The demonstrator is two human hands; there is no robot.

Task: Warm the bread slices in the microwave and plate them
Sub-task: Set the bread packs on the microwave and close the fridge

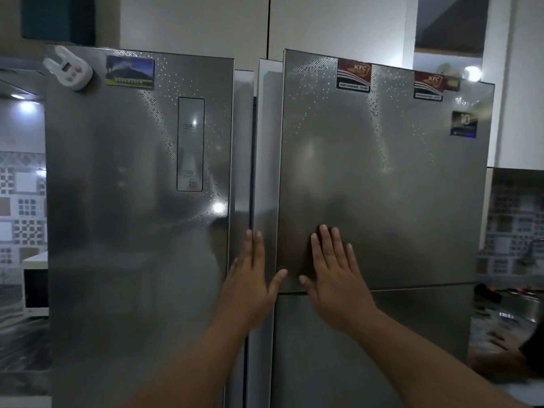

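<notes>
A steel side-by-side refrigerator (132, 231) fills the view, its upper right door (382, 187) standing slightly proud of the left door (132, 187). At the far left edge a white microwave (35, 293) sits on a counter (17, 334), dim and partly cut off. The right hand (335, 278) lies flat on the upper right door, fingers straight and spread, released. The left hand (250, 275), equally flat and grasping nothing, seems to touch the strip between the doors. KFC magnets (353, 75) cling near the top. Bread slices are not in view.

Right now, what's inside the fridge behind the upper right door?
Cannot tell. The upper right door stands slightly ajar, but its steel front hides the interior. Both the left hand and right hand lie flat on it.
</notes>
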